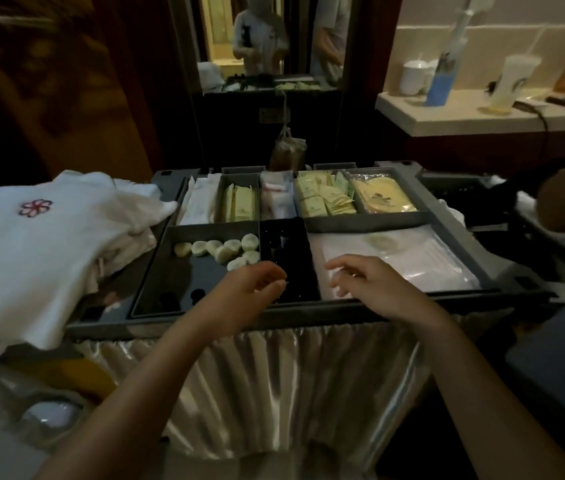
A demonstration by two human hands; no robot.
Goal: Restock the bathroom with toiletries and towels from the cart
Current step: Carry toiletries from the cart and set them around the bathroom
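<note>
Left hand [256, 284] and right hand [367, 282] hover empty, fingers loosely curled, above the cart tray [343, 308]; advise lifting the near-left round packets [225, 251] singly.

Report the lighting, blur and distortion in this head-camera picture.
Head view: dim overall, brightest on the white towels and the counter; head view: the wide lens bows the cart tray; head view: the blue bottle on the counter is smeared, the left hand and right hand softly blurred.

Two bare forearms [170, 358] in shot, slim and long, uncovered from the near edge right up to the wrists. Left grip [253, 289] bare, right grip [372, 289] bare as well, slender fingers [270, 271] on both.
</note>
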